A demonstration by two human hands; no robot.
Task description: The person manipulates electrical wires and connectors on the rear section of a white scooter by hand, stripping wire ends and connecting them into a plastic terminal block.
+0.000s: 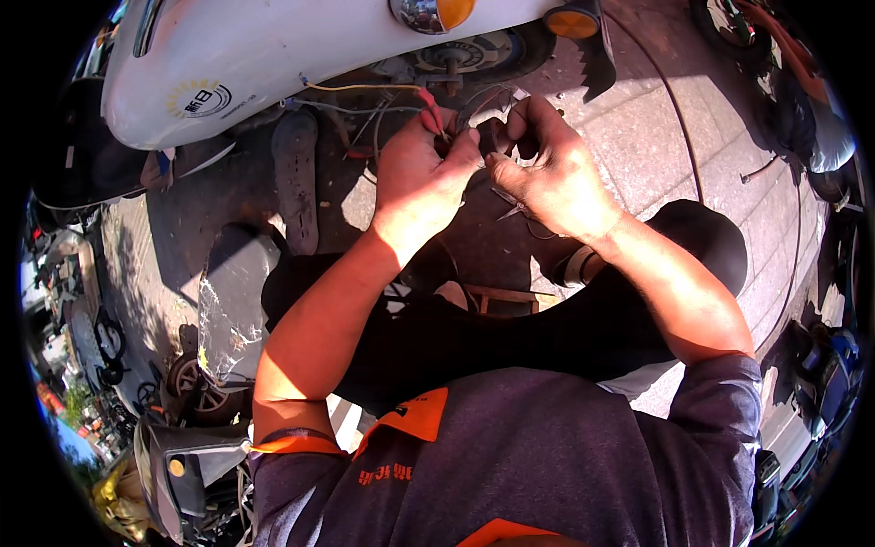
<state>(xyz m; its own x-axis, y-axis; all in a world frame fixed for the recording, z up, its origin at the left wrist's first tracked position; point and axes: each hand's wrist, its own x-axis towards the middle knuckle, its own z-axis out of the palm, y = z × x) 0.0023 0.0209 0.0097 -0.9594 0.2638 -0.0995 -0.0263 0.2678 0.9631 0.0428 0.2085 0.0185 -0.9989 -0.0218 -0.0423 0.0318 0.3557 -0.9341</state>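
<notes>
In front of the white scooter body (pixel 246 68), my two hands work close together. My left hand (pixel 421 178) is closed, thumb against fingers, on a red-sleeved clip (pixel 431 111) at the end of a yellow wire (pixel 365 88). The clip's tip is hidden by the fingers. My right hand (pixel 563 173) pinches a small dark part (pixel 495 137) between thumb and fingers, right beside the left thumb. Its exact kind I cannot make out. Thin grey wires (pixel 488 96) loop behind the fingertips.
A scooter wheel (pixel 465 55) stands beyond my hands. Pliers-like metal tool (pixel 509 205) lies on the ground below them. A dark cable (pixel 679 128) runs over the paving at right. A worn long dark piece (pixel 294 182) lies left, near a scuffed dark panel (pixel 232 310).
</notes>
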